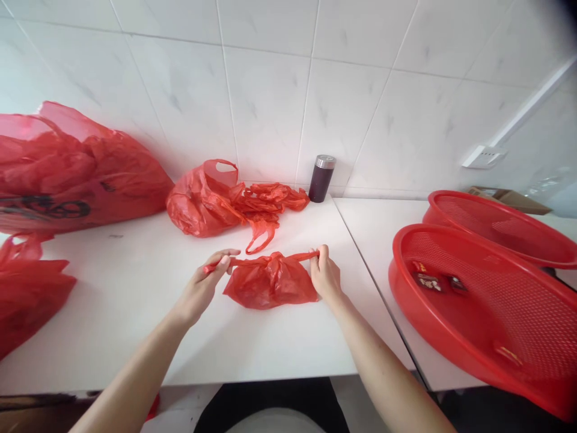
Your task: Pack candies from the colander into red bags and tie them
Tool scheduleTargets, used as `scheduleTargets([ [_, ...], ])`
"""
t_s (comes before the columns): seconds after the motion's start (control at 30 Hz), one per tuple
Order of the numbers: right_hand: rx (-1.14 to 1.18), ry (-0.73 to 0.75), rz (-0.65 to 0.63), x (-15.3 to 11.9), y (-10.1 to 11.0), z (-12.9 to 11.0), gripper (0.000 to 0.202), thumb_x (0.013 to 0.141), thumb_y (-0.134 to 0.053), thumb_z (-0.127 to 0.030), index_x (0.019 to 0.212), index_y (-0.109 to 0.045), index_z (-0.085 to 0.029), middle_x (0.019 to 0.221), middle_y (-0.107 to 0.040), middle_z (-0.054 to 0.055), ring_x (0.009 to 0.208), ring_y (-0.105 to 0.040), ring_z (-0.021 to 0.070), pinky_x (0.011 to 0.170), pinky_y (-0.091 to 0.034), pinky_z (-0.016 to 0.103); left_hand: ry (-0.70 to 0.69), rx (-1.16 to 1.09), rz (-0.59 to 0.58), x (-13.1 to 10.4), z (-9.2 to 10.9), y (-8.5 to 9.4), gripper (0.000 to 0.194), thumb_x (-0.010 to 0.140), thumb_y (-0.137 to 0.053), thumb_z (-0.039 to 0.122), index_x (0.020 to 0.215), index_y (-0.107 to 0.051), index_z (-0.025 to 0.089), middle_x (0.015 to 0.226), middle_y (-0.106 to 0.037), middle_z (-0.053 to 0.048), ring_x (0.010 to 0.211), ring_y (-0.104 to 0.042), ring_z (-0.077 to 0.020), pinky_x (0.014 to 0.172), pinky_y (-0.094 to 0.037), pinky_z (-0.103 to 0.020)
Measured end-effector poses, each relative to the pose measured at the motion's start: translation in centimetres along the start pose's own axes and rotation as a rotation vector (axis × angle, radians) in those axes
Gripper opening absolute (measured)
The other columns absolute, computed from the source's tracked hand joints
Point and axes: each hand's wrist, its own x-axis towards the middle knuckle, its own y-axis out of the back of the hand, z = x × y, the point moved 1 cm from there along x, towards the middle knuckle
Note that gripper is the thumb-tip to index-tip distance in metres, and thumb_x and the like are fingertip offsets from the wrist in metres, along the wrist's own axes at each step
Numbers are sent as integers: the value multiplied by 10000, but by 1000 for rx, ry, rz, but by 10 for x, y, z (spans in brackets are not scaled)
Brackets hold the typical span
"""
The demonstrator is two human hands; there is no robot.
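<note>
A filled red plastic bag (270, 285) rests on the white table in front of me, its handles crossed in a knot at the top. My left hand (210, 279) pinches one handle and stretches it out to the left, with the handle's end poking past the thumb. The other handle is pulled to the right by my right hand (324, 270), whose fingers are closed round it. What the bag contains is hidden by the red plastic. Just behind it lies a heap of loose red plastic bags (270, 201).
Beside the heap sits a bulging red bag (198, 207). Far left are a large red bag (85, 168) and a smaller red bag (31, 294). A dark tumbler (321, 179) stands by the wall. On the right, a red basket (478, 307) holds several small packets; another red basket (505, 225) lies behind.
</note>
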Motion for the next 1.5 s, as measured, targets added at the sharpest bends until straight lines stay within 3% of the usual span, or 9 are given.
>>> scheduleTargets([
  [0.17, 324, -2, 16, 0, 7, -2, 339, 964, -178, -543, 831, -312, -262, 674, -547, -34, 602, -571, 163, 565, -442, 260, -22, -416, -281, 10, 18, -30, 443, 918, -347, 599, 919, -588, 227, 1226, -620, -96, 991, -627, -249, 815, -504, -400],
  [0.4, 778, -253, 20, -11, 20, -24, 338, 935, -308, -555, 777, -353, -259, 643, -497, -21, 563, -524, 169, 540, -457, 293, 30, -569, -253, 14, 11, -41, 307, 931, -426, 521, 1023, -531, 247, 739, -625, 12, 573, -533, -112, 588, -450, -244],
  [0.57, 759, -178, 58, -20, 24, -40, 335, 964, -305, -489, 729, -310, -251, 584, -308, -59, 477, -328, 130, 470, -342, 255, 64, -415, 93, 12, 13, -32, 380, 900, -440, 553, 1045, -533, 214, 849, -643, -35, 757, -606, -169, 778, -513, -360],
  [0.7, 796, -116, 49, -20, 26, -47, 351, 966, -320, -496, 722, -309, -245, 592, -305, -58, 492, -310, 122, 477, -325, 247, -475, 178, 513, -1, 33, -30, 267, 882, -550, 399, 1087, -532, 229, 1185, -574, -97, 1146, -533, -249, 1023, -388, -465],
  [0.83, 852, -68, 20, -21, 25, -51, 358, 957, -337, -510, 719, -305, -245, 587, -297, -61, 494, -311, 119, 472, -327, 238, -857, 773, 136, -6, 46, -55, 186, 854, -598, 282, 1037, -619, 255, 1129, -641, -73, 1086, -563, -265, 1047, -336, -481],
  [0.93, 938, -51, 66, -21, 21, -50, 376, 944, -371, -536, 718, -319, -239, 601, -307, -64, 502, -322, 108, 482, -340, 225, -694, 952, -195, 2, 41, -73, 190, 867, -561, 266, 1037, -639, 232, 1000, -702, -54, 930, -615, -251, 940, -415, -438],
  [1.03, 1038, -94, 139, -20, 16, -41, 341, 919, -436, -531, 762, -368, -237, 619, -335, -72, 506, -335, 90, 480, -334, 204, -474, 964, -315, 9, 42, -73, 160, 864, -505, 232, 950, -640, 229, 915, -709, -29, 824, -631, -228, 771, -464, -363],
  [1.3, 1060, -308, 193, -10, 18, -14, 313, 781, -646, -434, 942, -439, -262, 554, -448, -90, 519, -387, 93, 451, -273, 168, -29, 759, -364, 11, 87, 22, 199, 777, -588, 411, 837, -604, 222, 791, -651, 9, 673, -572, -175, 597, -428, -265],
  [1.5, 1024, -235, 71, -18, 23, -26, 285, 784, -656, -431, 899, -468, -249, 577, -452, -73, 583, -413, 102, 508, -336, 180, 227, 634, -83, -9, 70, 122, 396, 693, -638, 546, 873, -622, 194, 754, -673, 15, 692, -614, -203, 601, -458, -260],
])
